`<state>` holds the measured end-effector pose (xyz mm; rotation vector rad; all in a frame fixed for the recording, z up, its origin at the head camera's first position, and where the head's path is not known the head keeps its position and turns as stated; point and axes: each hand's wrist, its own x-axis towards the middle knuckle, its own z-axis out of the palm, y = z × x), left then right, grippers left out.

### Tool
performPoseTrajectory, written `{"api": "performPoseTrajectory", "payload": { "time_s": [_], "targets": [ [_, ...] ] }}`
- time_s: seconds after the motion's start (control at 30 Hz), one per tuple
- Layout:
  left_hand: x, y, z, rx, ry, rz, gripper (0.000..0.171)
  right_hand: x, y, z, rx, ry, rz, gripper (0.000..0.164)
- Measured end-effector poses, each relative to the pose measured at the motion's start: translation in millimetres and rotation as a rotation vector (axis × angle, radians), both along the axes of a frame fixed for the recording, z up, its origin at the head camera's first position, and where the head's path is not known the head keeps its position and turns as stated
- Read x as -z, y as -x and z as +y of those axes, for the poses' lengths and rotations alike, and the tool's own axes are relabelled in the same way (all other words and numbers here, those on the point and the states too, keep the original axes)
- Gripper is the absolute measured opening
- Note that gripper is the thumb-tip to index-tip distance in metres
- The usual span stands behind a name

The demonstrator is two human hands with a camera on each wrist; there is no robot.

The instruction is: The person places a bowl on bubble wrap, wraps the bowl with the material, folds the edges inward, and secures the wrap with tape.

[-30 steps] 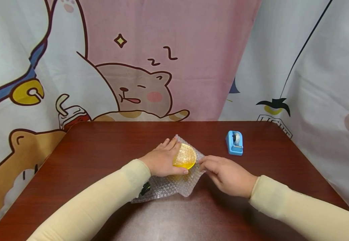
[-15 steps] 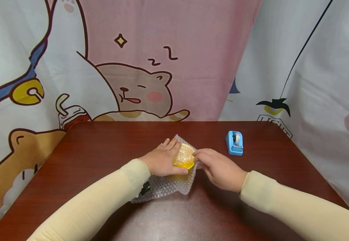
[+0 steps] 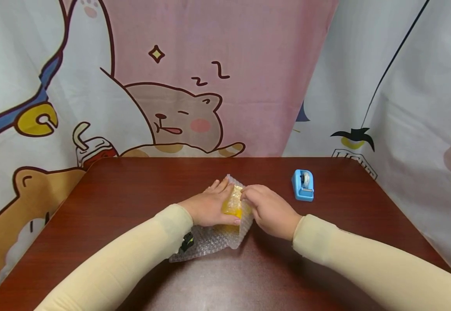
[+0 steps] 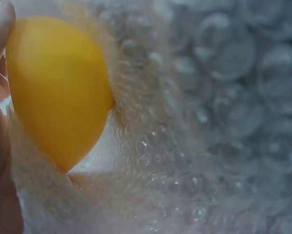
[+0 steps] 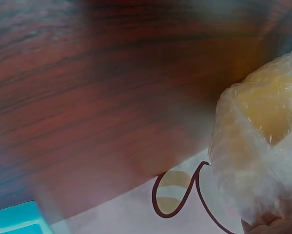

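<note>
A sheet of bubble wrap (image 3: 209, 245) lies on the table around a yellow, round, cup-like vessel (image 3: 233, 211). My left hand (image 3: 209, 208) rests on the wrapped vessel with fingers straight and thumb spread, pressing the wrap against it. On the opposite side my right hand (image 3: 272, 211) pinches the wrap's right edge and holds it folded up over the vessel. In the left wrist view the smooth yellow side of the vessel (image 4: 58, 92) shows through an opening in the wrap. From the right wrist, wrap (image 5: 248, 161) covers the yellow almost fully.
A light blue tape dispenser (image 3: 303, 185) with a roll in it stands to the right, behind my right hand. The dark red-brown wooden table (image 3: 139, 185) ends at a printed curtain (image 3: 264, 77) at the back. A small black device (image 3: 187, 242) sits under my left wrist.
My right hand has moved left and slightly away from me, bringing the wrap's right edge up over the vessel, so less yellow shows. My left hand has stayed nearly in place.
</note>
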<state>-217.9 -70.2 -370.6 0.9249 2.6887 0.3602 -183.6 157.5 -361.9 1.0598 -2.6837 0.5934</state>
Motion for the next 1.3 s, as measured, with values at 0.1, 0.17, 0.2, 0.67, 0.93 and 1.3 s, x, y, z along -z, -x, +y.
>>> {"api": "performPoseTrajectory", "payload": {
  "time_s": [0.1,0.17,0.2,0.67,0.93,1.3],
  "targets": [
    [0.2,0.6,-1,-0.002,-0.006,-0.017,0.112,1.3,3.9,-5,0.002,0.003,0.011,0.011],
    [0.5,0.9,-1,-0.009,-0.011,-0.030,0.112,2.3,6.1,-8,0.002,-0.004,0.022,0.011],
    [0.7,1.0,-2,-0.011,-0.015,-0.036,0.112,2.7,7.1,-9,0.006,-0.011,0.028,0.011],
    [1.4,1.4,-6,-0.037,-0.096,-0.101,0.112,14.2,21.6,-21,0.035,-0.109,0.108,0.026],
    [1.7,0.7,-10,-0.048,-0.176,-0.145,0.123,19.4,25.9,-29,0.110,-0.070,0.002,0.034],
    [3.6,1.6,-10,-0.052,-0.231,-0.155,0.129,18.4,31.1,-33,0.093,-0.097,-0.176,0.060]
  ]
}}
